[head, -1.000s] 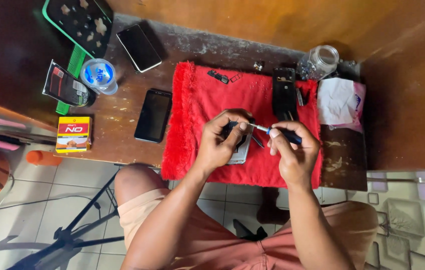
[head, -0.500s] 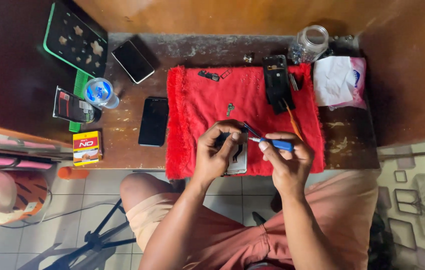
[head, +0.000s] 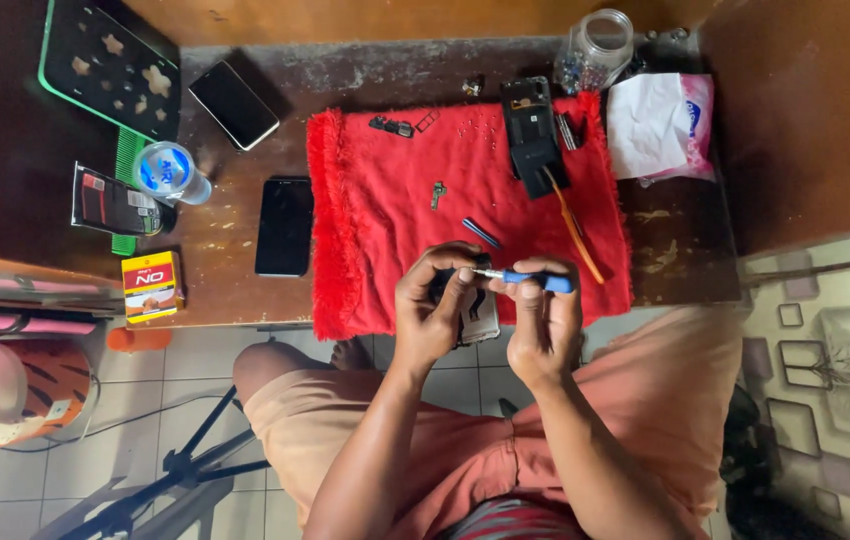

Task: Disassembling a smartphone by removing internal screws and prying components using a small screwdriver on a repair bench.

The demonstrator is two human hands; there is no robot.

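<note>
My left hand (head: 437, 305) grips a phone (head: 477, 318) at the red cloth's (head: 385, 220) 6 o'clock edge. My right hand (head: 543, 320) pinches a blue screwdriver (head: 530, 280), tip at the phone. At 12 o'clock lies a black phone frame (head: 533, 135) on the desk (head: 675, 240).

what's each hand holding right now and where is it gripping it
Right hand grips a blue screwdriver by its handle. Left hand holds a phone around its upper end.
</note>
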